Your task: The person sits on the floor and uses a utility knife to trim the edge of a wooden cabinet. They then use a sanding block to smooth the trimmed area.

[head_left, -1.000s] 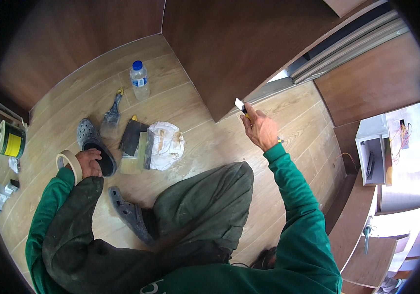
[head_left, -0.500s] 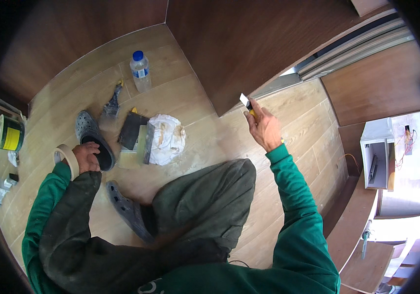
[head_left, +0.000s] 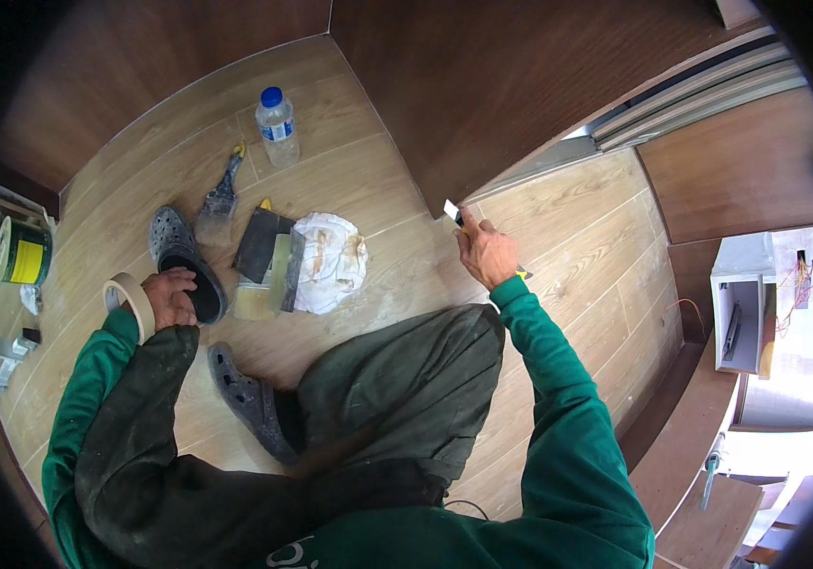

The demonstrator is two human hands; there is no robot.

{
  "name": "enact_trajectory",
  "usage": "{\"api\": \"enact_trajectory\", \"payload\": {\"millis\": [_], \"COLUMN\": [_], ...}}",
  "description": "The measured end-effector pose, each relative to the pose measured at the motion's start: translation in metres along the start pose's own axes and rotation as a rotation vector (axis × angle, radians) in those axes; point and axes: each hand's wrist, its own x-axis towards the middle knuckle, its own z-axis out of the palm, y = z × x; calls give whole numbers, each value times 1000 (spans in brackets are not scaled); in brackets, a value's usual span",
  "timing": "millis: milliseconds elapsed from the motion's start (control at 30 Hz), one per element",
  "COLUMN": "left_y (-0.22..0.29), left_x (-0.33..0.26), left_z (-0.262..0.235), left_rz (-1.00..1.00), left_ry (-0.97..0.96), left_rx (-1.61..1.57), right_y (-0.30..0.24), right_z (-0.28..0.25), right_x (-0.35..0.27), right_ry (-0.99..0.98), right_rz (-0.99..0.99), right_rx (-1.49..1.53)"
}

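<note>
The right arm reaches forward and slightly inward, elbow well out to the side, sleeve down to the wrist. The right hand [head_left: 488,254] is back-up over the floor [head_left: 568,232], its thumb and forefinger closed around a blade tool [head_left: 452,210]; the other fingers are mostly hidden beneath. The tool's pale blade points forward and left, at the low corner of the brown panel [head_left: 435,114] — whether they touch, I cannot tell.

The left arm runs alongside the bent left leg, a roll of tape [head_left: 144,313] around its wrist. The left hand [head_left: 170,296] lies at the opening of a grey clog [head_left: 167,237], fingers bent and close together — I cannot tell whether they grip anything. Between the hands lies a white cloth [head_left: 329,261], with a scraper [head_left: 217,213] near the clog.
</note>
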Motion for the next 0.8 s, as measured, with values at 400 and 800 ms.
{"api": "enact_trajectory", "payload": {"millis": [400,800], "left_y": [-32,-13], "left_x": [2,2], "left_z": [19,8], "left_rz": [68,4], "left_ry": [73,75], "left_rx": [0,-85], "right_y": [-10,3], "right_z": [-62,21], "right_x": [2,0], "right_ry": [144,15], "right_rz": [-35,-21], "right_rx": [119,7]}}
